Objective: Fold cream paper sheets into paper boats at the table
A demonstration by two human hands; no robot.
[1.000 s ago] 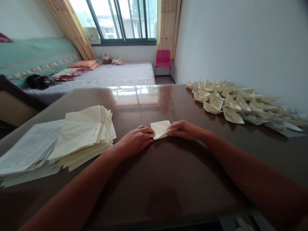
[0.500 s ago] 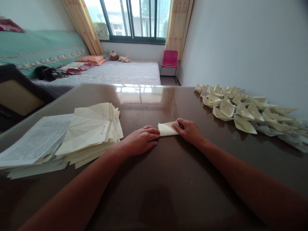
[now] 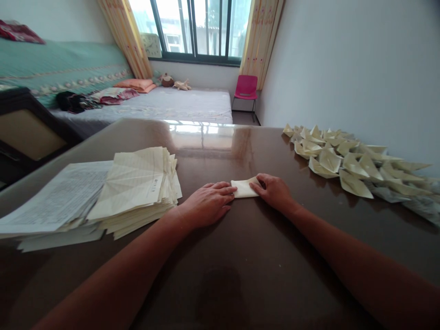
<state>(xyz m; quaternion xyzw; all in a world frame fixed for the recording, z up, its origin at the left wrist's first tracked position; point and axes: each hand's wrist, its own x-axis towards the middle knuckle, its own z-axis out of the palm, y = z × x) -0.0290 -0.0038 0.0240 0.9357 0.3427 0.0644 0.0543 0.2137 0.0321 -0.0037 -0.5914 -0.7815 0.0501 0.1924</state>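
Observation:
A small folded sheet of cream paper lies on the glossy brown table, between my two hands. My left hand rests flat at its left end, fingers stretched out and fingertips touching the edge. At the opposite end my right hand pinches the paper's right corner between thumb and fingers. The curled fingers partly cover that end.
Left of my left hand sits a stack of cream paper sheets, beside printed white sheets. Several folded paper boats crowd the right side along the wall. Beyond the table stand a bed and a pink chair.
The view has shifted slightly, so everything sits a little further right. Both hands keep their places at the folded paper, whose upper left corner now looks flatter.

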